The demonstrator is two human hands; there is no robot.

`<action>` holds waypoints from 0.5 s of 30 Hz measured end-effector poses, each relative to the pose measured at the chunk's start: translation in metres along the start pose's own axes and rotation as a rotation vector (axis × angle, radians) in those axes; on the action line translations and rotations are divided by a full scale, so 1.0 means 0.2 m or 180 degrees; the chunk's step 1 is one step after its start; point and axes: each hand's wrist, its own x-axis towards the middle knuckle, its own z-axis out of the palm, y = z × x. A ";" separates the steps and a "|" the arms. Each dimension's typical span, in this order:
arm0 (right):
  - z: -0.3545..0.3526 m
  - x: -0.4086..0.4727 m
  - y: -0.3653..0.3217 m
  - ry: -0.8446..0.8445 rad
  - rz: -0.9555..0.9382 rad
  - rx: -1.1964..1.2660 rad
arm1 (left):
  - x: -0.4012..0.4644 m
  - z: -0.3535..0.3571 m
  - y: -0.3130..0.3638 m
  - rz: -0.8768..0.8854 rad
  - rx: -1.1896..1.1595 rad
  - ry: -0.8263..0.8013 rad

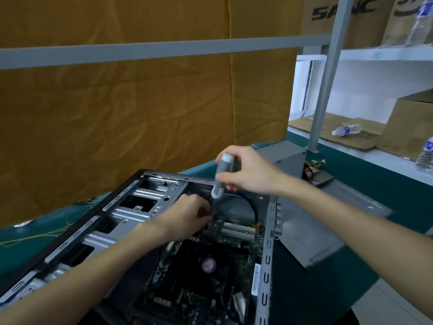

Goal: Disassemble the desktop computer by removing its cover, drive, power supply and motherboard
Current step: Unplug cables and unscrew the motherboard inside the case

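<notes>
The open computer case point(145, 207) lies on its side on the green table, its cover off. Inside sits the motherboard point(210, 277) with a black CPU fan point(208, 263) and white expansion slots point(236, 229). My right hand point(248, 170) grips the grey handle of a screwdriver point(221, 175), held upright over the far end of the board. My left hand point(187, 213) reaches into the case, its curled fingers pinching at the screwdriver's shaft or tip near the board; the tip itself is hidden. A grey power supply point(283, 153) stands behind my right hand.
A grey metal panel point(311, 231) lies to the right of the case. A drive and loose cables point(316, 174) sit behind it. Shelves at right hold cardboard boxes point(412, 123) and water bottles point(346, 130). An orange cloth hangs behind the table.
</notes>
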 end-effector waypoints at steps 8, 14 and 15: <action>0.23 0.11 0.15 -0.0036 -0.0814 -0.0454 | 0.01 0.12 -0.11 -0.0883 -0.0232 -0.0343; 0.28 0.16 0.20 -0.0038 -0.0857 -0.0395 | -0.01 0.13 -0.10 -0.1053 -0.0174 -0.0489; 0.28 0.16 0.21 -0.0053 -0.0878 -0.0388 | -0.01 0.13 -0.09 -0.1060 -0.0188 -0.0501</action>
